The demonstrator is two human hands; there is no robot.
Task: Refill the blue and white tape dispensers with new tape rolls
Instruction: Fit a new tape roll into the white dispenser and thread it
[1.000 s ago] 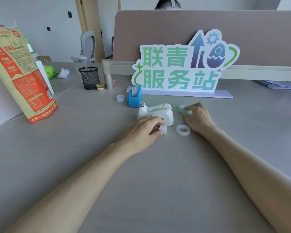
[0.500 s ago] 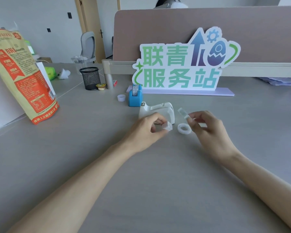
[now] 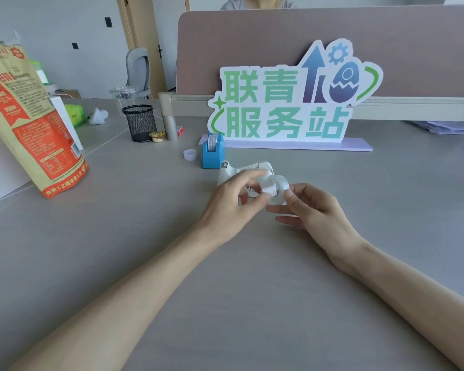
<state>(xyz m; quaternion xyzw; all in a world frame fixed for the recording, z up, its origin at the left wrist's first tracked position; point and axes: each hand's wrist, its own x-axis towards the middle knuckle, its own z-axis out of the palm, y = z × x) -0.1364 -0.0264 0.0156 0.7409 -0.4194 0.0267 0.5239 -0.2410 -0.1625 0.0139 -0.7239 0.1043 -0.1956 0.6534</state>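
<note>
Head view looks down on a wide grey bench with a matte, bare top and a seam line running back on its left part. Both forearms reach in from the bottom edge. The left hand pinches a small white core between thumb and fingers; the right hand pinches a clear tape roll at its rim, and core and roll meet above the bench, just in front of the white dispenser. The blue dispenser stands just behind and to the left of it, with a roll already seated. A small cap sits beside it on the left.

Farther back a cut-out sign with green characters stands on a lilac base, against a brown-pink divider. Left of it are a mesh cup, a small yellow-lidded tub and a grey post. A tall orange and tan bag stands at the left edge. Beyond are a grey chair, a wooden door frame and pale walls. Papers lie at the far right.
</note>
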